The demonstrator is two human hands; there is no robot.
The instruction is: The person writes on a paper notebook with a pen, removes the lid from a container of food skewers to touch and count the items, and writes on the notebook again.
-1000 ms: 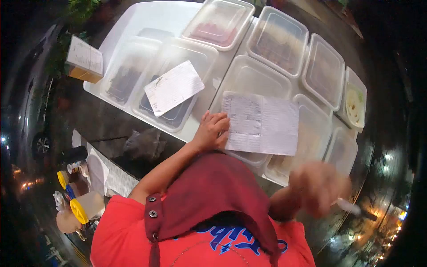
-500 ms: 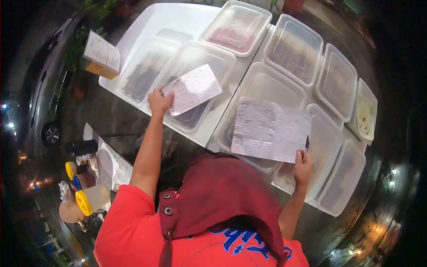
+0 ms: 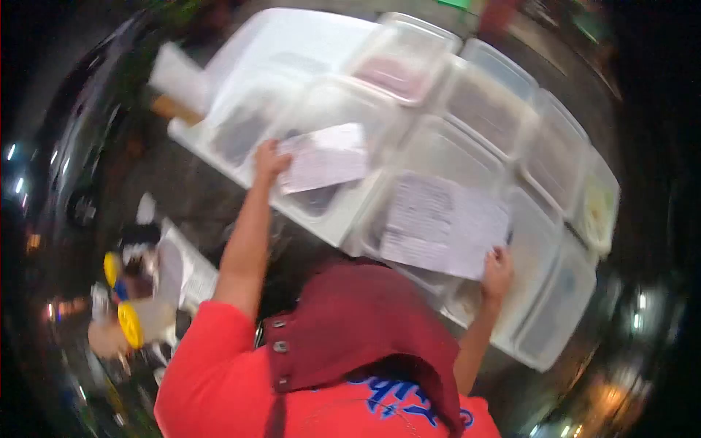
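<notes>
My left hand [image 3: 272, 160] is closed on the edge of a small written sheet of paper [image 3: 328, 157], held above a lidded plastic container [image 3: 350, 102]. Between the fingers of my right hand [image 3: 497, 274] is the lower right corner of a larger written sheet [image 3: 442, 226], creased down its middle. This larger paper covers parts of the plastic containers below it. A thin dark object, perhaps a pen, shows by its right edge, too blurred to name surely. The writing on both sheets cannot be read.
Several translucent lidded containers [image 3: 544, 150] fill much of the white table [image 3: 296, 29]. A white and orange-brown box [image 3: 179, 77] stands at its left corner. Lower left are yellow-lidded jars [image 3: 130, 325] and papers [image 3: 196, 281]. A car stands far left.
The view has shifted and blurred, with the table appearing slightly lower and farther right. The small sheet in my left hand has turned to lie more level. Both hands keep their papers.
</notes>
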